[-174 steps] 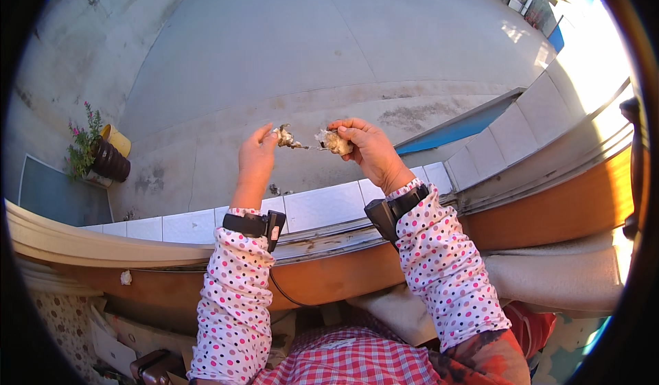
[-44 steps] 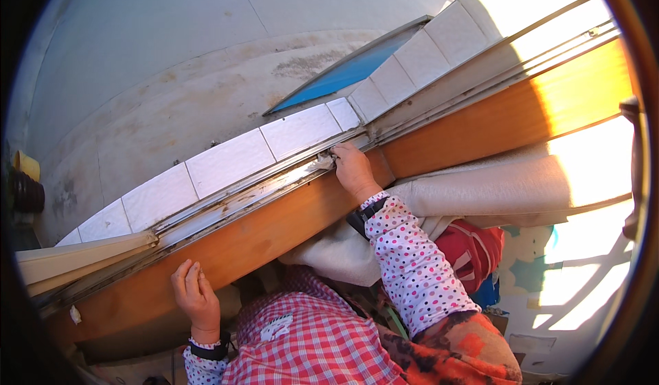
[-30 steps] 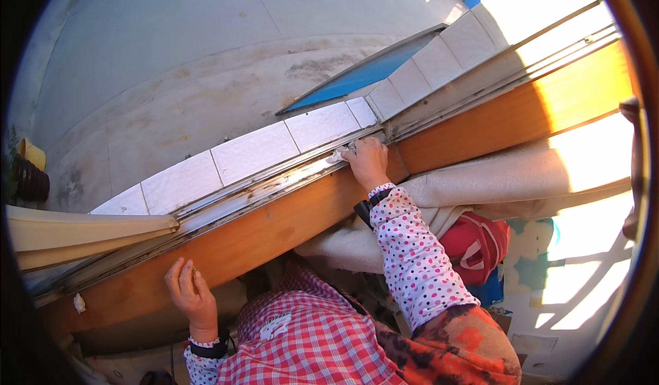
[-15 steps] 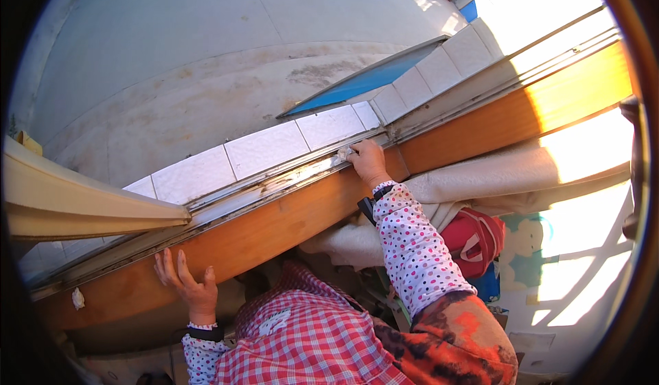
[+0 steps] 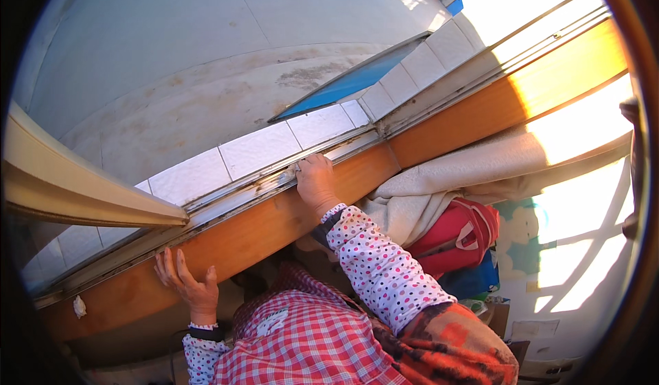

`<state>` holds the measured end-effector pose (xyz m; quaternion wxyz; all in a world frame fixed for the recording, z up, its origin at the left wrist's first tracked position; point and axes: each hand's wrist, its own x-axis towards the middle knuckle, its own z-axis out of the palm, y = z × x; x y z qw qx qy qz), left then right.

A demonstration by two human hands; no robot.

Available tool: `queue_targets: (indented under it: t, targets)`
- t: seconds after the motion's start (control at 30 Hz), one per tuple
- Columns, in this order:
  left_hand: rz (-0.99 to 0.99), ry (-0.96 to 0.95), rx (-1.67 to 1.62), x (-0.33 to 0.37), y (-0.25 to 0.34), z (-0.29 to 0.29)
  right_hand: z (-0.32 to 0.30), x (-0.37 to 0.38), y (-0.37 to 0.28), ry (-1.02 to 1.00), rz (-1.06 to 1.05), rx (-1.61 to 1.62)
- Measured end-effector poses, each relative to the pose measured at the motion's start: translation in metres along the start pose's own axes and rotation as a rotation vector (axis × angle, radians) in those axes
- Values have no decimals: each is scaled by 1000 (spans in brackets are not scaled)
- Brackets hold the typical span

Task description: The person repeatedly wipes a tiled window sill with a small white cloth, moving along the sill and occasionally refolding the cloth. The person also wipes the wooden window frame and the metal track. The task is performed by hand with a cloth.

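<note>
My right hand [image 5: 317,182] is closed on a crumpled white tissue [image 5: 291,174], most of it hidden under the fingers. It presses the tissue into the dirty metal window track [image 5: 240,196]. My left hand [image 5: 187,283] lies with fingers spread on the orange-brown wooden sill [image 5: 264,220], holding nothing. A second small white wad of tissue [image 5: 79,307] sits on the sill further left.
A cream-framed window sash [image 5: 96,182] juts in from the left. White tiles [image 5: 254,153] line the outer ledge, beyond which lies grey ground. A pale blanket [image 5: 467,165] and a red bag [image 5: 463,237] are at the right below the sill.
My right hand has slid left along the track with the tissue, away from the corner. My left hand stays in place on the sill. The view has shifted slightly.
</note>
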<state>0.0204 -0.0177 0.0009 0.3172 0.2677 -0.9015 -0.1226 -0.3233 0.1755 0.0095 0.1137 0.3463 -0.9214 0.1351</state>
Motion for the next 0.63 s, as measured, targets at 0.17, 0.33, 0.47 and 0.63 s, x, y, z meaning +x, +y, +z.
queue_targets:
  t: [0.17, 0.33, 0.47, 0.63]
  targets:
    - [-3, -5, 7, 1, 2, -1, 2, -7, -41, 25, -94, 37]
    - [-13, -10, 34, 2, 2, -2, 2, -10, -67, 16, -150, 131]
    - [-44, -16, 11, 1, 4, -2, -12, 0, -54, 40, -138, 256]
    - [-58, -21, 2, 1, 4, -2, -14, 1, -56, -23, -100, 102]
